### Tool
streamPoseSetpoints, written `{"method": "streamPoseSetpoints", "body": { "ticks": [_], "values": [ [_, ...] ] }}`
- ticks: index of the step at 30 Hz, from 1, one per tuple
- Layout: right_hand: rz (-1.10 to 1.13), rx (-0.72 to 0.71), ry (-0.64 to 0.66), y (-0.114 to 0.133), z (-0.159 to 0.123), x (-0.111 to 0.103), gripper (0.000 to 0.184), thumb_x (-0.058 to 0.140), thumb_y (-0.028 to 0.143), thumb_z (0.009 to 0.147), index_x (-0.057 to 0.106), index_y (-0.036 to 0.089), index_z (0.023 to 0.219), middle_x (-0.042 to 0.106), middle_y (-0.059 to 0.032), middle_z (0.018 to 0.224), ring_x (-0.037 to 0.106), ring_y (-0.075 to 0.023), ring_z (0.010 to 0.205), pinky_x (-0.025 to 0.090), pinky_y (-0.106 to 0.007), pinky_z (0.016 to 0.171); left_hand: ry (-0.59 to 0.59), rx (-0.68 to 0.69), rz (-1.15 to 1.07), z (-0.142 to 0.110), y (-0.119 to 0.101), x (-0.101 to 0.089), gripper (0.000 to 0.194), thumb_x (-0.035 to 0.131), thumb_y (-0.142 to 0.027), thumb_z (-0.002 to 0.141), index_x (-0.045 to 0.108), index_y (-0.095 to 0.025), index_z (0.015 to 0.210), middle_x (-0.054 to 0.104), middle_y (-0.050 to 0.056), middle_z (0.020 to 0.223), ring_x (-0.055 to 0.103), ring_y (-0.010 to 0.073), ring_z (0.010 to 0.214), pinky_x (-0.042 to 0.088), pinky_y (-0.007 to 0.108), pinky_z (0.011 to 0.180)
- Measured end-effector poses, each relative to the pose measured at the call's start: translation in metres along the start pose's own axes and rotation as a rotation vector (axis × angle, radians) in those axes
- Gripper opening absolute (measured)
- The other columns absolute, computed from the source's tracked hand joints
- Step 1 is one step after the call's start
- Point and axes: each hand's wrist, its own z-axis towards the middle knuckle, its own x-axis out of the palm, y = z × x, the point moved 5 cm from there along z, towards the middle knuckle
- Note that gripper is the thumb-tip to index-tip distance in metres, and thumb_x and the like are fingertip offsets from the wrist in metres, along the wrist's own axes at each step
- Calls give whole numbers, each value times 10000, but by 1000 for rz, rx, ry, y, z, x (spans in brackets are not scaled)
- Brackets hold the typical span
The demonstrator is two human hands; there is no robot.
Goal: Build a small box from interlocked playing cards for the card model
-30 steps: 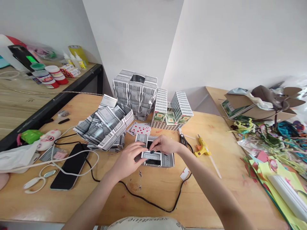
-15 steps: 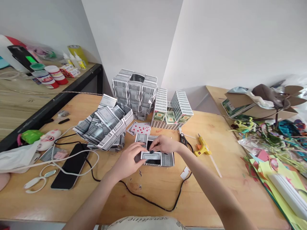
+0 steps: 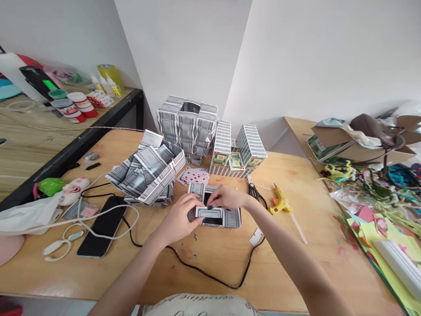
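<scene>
A folded playing card (image 3: 209, 213) with a grey patterned back lies across a low structure made of the same cards (image 3: 233, 217), which has dark openings. Closed around the left end of this card is my left hand (image 3: 183, 217), thumb at the front and fingers behind. My right hand (image 3: 227, 197) is pinched at the card's back edge, dark-nailed fingertips pointing down. What lies between those fingertips is partly hidden. Loose face-up playing cards (image 3: 196, 176) rest just behind the structure.
An open box heaped with folded cards (image 3: 148, 169) stands left, before a taller card-built block (image 3: 187, 125). Stacked card boxes (image 3: 251, 147) are behind. Scissors (image 3: 255, 193) and a yellow glue gun (image 3: 279, 200) lie right. A phone (image 3: 100, 228) and black cable (image 3: 210, 277) are nearby.
The view has turned slightly, so everything sits a little further right in the picture. Both hands keep nearly the same hold on the folded card.
</scene>
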Motion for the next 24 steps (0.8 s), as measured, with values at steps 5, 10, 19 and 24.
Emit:
{"method": "streamPoseSetpoints", "body": {
  "ticks": [5,10,19,24],
  "values": [
    [39,9,-7,2,-1,0,193,619,287,670,695,155,788,454,72,424,343,-54,330,245,-184,340,4,-19,13,-1,0,0,200,571,-148,719,566,-204,910,567,65,1058,511,207,1063,429,373,917],
    [38,-4,-14,2,-2,0,210,620,298,676,695,148,803,427,77,393,343,-60,329,270,-187,353,4,-15,8,-1,0,0,219,572,-150,717,563,-209,928,565,64,1061,514,210,1061,434,377,912],
    [11,-43,-27,-2,-3,-2,250,606,334,696,688,151,845,450,68,405,369,-71,347,278,-189,361,-10,-29,4,0,0,0,220,573,-148,715,558,-209,927,567,56,1047,526,204,1039,438,371,904],
    [6,-52,-36,0,-3,-2,227,588,301,705,687,149,841,447,69,393,366,-70,333,287,-186,356,-14,-34,6,1,-1,-1,221,580,-148,710,557,-210,920,565,54,1042,522,206,1040,435,372,905]
  ]
}}
